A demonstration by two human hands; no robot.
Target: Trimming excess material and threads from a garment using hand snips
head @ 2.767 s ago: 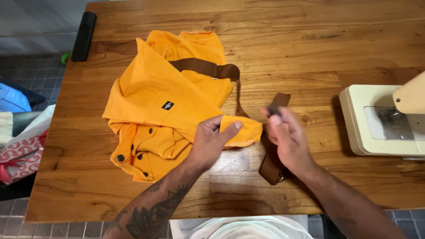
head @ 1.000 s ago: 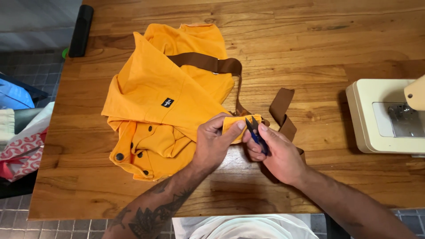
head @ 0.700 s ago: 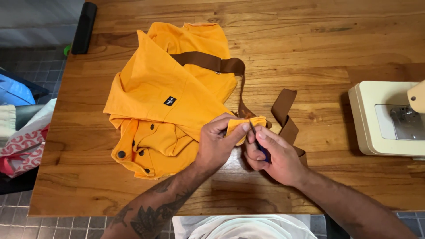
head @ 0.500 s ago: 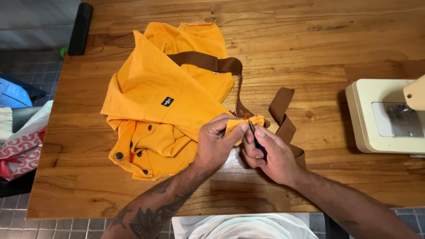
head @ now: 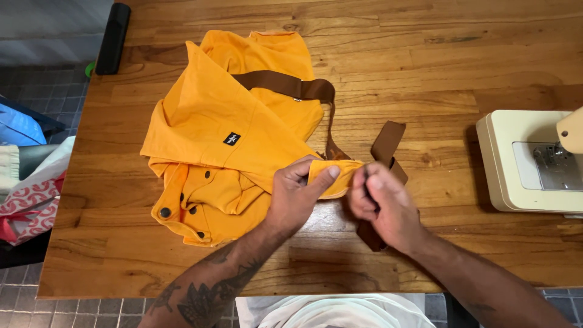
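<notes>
Here the left hand (head: 296, 197) pinches the orange garment's (head: 225, 127) folded edge, just beside the right hand (head: 381, 203), closed on something hidden; the brown strap (head: 386, 143) beyond lies loose, the work seemingly midway.

- A wooden table (head: 486, 54) with warm plank grain is seen from above.
- A grey tiled floor (head: 36, 91) is shown beyond its left edge.
- Even light is cast throughout.
</notes>
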